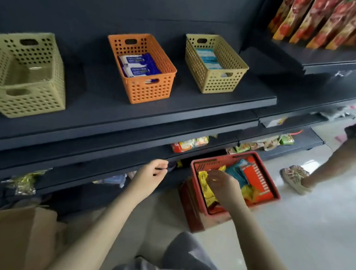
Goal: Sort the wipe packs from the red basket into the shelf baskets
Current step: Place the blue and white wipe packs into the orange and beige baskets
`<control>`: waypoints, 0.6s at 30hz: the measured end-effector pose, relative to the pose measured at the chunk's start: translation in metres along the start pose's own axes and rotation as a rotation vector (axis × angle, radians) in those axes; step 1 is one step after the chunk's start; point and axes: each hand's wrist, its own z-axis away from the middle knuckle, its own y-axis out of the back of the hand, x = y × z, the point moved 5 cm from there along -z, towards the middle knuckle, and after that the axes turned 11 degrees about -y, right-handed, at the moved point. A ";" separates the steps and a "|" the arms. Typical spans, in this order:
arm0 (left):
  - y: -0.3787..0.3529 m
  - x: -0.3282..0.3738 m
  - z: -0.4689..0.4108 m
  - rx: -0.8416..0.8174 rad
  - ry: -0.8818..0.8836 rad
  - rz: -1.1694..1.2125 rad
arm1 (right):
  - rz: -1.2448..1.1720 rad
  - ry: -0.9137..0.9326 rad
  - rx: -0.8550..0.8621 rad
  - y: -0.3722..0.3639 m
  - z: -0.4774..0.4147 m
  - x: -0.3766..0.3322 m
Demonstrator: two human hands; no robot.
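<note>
Nearest, low L: brown cardboard box [14,239], matte, soft-cornered, up against the shelving base. Pale glossy floor [292,237] opens wide to the R & fwd. A 2nd person's sandalled foot [294,178] stands on it, R of the red basket and apart from it.

L hand [151,173]: fingers loosely curled, holding nothing, right at the front lip of a low dark shelf [107,168]. R hand [221,188]: well apart from the L, down in the red basket [200,163], fingertips at a crinkly yellow pack [206,188]. Can't tell if it's pinched or only touched.

The basket is rigid slotted plastic, rectangular, on the floor tight to the shelving base. Teal packs [235,173] & an orange pack [252,171] lie in its far half.

Further up, a flat dark upper shelf [185,106] w/ a square front edge carries 3 perforated plastic baskets, wide gaps btwn them:
- L: pale green basket [27,103].
- Mid: orange basket [148,90] w/ blue-white wipe packs [137,65].
- R: tan basket [216,84] w/ light-blue packs [207,56].

Farthest, top R: row of glossy red-patterned pouches [328,23], upright.
</note>
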 end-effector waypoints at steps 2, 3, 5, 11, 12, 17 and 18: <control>-0.025 -0.016 0.009 -0.044 0.057 0.012 | 0.005 -0.089 -0.045 -0.006 0.007 0.033; -0.040 -0.024 0.011 -0.067 0.089 0.021 | -0.016 -0.148 -0.068 -0.006 0.009 0.051; -0.069 -0.033 0.013 -0.115 0.136 0.030 | -0.078 -0.261 -0.092 -0.002 0.010 0.086; -0.163 -0.047 -0.009 -0.228 0.281 -0.036 | -0.068 -0.361 -0.087 0.045 -0.012 0.175; -0.177 -0.046 -0.015 -0.233 0.308 -0.048 | -0.062 -0.379 -0.093 0.054 -0.024 0.192; -0.257 -0.057 -0.058 -0.246 0.442 -0.055 | -0.055 -0.418 -0.087 0.092 -0.106 0.264; -0.273 -0.063 -0.069 -0.253 0.466 -0.061 | -0.060 -0.433 -0.097 0.095 -0.125 0.277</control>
